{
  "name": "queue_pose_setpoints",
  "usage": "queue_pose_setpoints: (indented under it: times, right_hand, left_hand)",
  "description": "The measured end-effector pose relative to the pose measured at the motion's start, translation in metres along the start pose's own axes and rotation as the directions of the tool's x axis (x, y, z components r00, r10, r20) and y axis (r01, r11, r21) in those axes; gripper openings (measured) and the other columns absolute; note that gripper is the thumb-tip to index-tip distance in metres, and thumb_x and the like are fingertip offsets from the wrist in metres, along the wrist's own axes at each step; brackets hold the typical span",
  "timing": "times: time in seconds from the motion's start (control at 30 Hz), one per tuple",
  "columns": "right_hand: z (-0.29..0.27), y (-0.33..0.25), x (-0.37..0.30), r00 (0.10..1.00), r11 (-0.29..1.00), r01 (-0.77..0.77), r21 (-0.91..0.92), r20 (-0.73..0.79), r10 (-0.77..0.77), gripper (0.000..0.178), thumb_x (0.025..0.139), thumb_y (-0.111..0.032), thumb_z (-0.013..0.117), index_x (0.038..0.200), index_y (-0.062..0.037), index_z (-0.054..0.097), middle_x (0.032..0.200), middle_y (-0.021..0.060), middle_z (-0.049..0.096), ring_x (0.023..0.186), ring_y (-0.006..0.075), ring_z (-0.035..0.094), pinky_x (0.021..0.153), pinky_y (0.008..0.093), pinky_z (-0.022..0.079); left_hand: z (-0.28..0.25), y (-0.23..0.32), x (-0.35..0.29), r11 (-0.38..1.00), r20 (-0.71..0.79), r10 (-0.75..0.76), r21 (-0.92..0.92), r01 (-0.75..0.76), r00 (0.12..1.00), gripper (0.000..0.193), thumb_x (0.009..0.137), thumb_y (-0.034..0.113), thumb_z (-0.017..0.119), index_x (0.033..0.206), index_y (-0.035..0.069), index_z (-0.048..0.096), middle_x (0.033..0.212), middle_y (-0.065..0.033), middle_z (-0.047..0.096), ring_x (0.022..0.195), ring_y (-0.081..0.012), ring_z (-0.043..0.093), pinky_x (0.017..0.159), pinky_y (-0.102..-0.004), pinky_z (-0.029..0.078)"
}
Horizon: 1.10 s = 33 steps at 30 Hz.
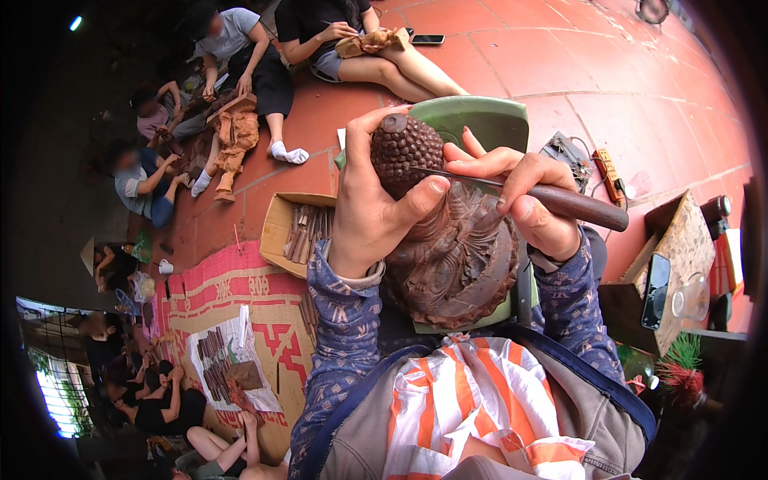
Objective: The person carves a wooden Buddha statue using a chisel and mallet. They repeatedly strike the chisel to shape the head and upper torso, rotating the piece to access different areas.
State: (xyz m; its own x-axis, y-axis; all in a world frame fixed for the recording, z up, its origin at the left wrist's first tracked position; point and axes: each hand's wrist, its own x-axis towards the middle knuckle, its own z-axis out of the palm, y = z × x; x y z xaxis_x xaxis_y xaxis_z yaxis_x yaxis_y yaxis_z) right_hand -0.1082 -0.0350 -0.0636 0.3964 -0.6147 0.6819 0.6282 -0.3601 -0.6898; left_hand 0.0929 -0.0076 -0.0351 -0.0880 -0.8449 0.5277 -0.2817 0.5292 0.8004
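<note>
A dark brown wood carving [456, 264] of a figure, its head covered in small round knobs, leans in front of me above my lap. My left hand [368, 204] wraps round the side of the knobbed head, thumb laid near the blade. Between the fingers and thumb of my right hand [532, 188] is a carving knife [580, 208] with a dark wooden handle. Its thin blade points left and its tip meets the knobs beside my left thumb. Behind the carving stands a green plastic chair or stool [480, 116], partly hidden.
A cardboard box [280, 228] of carving tools stands left, near more tools on paper [220, 364] over a patterned mat [280, 320]. At right are a power strip [610, 174], a wooden box [684, 248] and a phone [656, 290]. Several people sit along the left and top.
</note>
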Motion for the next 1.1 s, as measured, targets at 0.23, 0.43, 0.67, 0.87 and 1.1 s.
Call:
queue_pose_setpoints:
  times: [0.23, 0.43, 0.67, 0.87, 1.1]
  right_hand:
    - [-0.009, -0.018, 0.011, 0.99, 0.969, 0.045, -0.245, 0.139, -0.011, 0.025, 0.087, -0.024, 0.066, 0.076, -0.0019, 0.063, 0.118, 0.0329, 0.061, 0.121, 0.042, 0.056, 0.116, 0.0578, 0.015]
    - [-0.016, -0.021, 0.02, 0.976, 0.953, 0.079, -0.292, 0.216, -0.015, 0.024, 0.086, -0.023, 0.069, 0.077, -0.001, 0.066, 0.116, 0.033, 0.062, 0.117, 0.0411, 0.059, 0.117, 0.0548, 0.017]
    - [-0.021, -0.016, 0.023, 0.979, 0.977, 0.034, -0.209, 0.205, 0.009, 0.022, 0.084, -0.022, 0.071, 0.075, -0.002, 0.066, 0.114, 0.034, 0.062, 0.117, 0.0391, 0.059, 0.118, 0.0546, 0.013]
    - [-0.015, -0.007, 0.014, 0.991, 0.977, 0.034, -0.208, 0.136, -0.006, 0.023, 0.085, -0.025, 0.071, 0.077, -0.0036, 0.066, 0.115, 0.0327, 0.062, 0.119, 0.0388, 0.058, 0.118, 0.0543, 0.01]
    - [0.007, -0.004, -0.004, 0.998, 0.979, 0.057, -0.196, 0.031, -0.052, 0.022, 0.088, -0.025, 0.07, 0.08, -0.0053, 0.064, 0.12, 0.0338, 0.059, 0.123, 0.0474, 0.052, 0.118, 0.057, 0.006]
  left_hand:
    - [0.002, 0.006, 0.001, 1.0, -0.014, -0.024, -0.018, 0.023, 1.0, 0.067, 0.082, 0.037, 0.078, 0.127, 0.001, 0.043, 0.108, -0.011, 0.059, 0.098, -0.018, 0.061, 0.088, -0.0315, 0.049]
    - [0.001, 0.007, 0.001, 1.0, -0.009, -0.014, -0.001, 0.014, 1.0, 0.068, 0.082, 0.037, 0.077, 0.128, 0.002, 0.042, 0.108, -0.0108, 0.061, 0.098, -0.0174, 0.062, 0.088, -0.0307, 0.05]
    - [0.003, 0.003, 0.001, 1.0, -0.015, -0.001, 0.0, 0.001, 1.0, 0.067, 0.083, 0.036, 0.077, 0.128, 0.001, 0.041, 0.107, -0.0114, 0.061, 0.098, -0.0177, 0.062, 0.088, -0.0307, 0.05]
    - [0.005, 0.007, 0.002, 0.998, -0.022, -0.042, -0.037, 0.041, 0.999, 0.067, 0.083, 0.035, 0.077, 0.128, 0.001, 0.041, 0.108, -0.0115, 0.06, 0.098, -0.0175, 0.061, 0.088, -0.0306, 0.049]
    - [0.002, 0.001, 0.0, 0.998, 0.005, -0.011, -0.055, 0.012, 1.0, 0.073, 0.08, 0.038, 0.079, 0.129, 0.0, 0.04, 0.108, -0.0103, 0.058, 0.099, -0.017, 0.058, 0.088, -0.0311, 0.048]
